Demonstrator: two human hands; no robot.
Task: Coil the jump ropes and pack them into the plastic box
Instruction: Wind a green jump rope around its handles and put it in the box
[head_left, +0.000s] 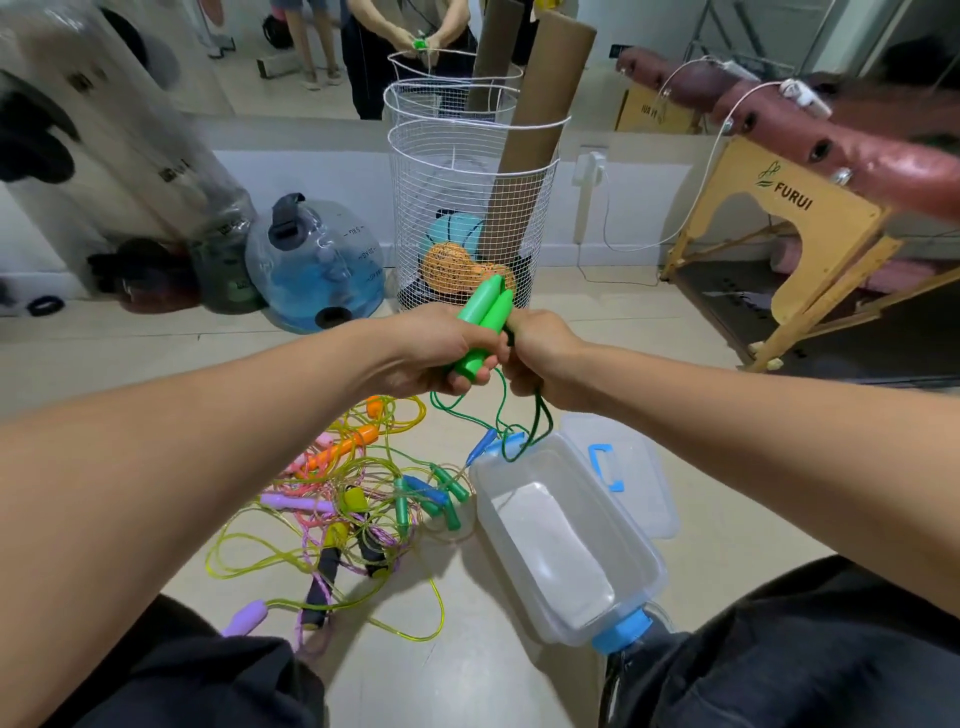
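Observation:
My left hand (441, 348) grips the two bright green handles (480, 325) of a jump rope, held side by side at chest height. Right beside it, my right hand (540, 358) pinches the dark green cord (519, 431) close to the handles. The cord hangs in loops down to the rim of the clear plastic box (644, 561), which stands open on the floor with blue clips. A tangled pile of other jump ropes (353, 509) in yellow, orange, pink, purple, blue and green lies on the floor left of the box.
The box's clear lid (644, 467) with a blue handle lies behind the box. A white wire basket (467, 218) with balls and cardboard tubes stands ahead. Water-filled weights (317, 270) sit to the left, a folding wooden table (779, 234) to the right. My knees frame the bottom.

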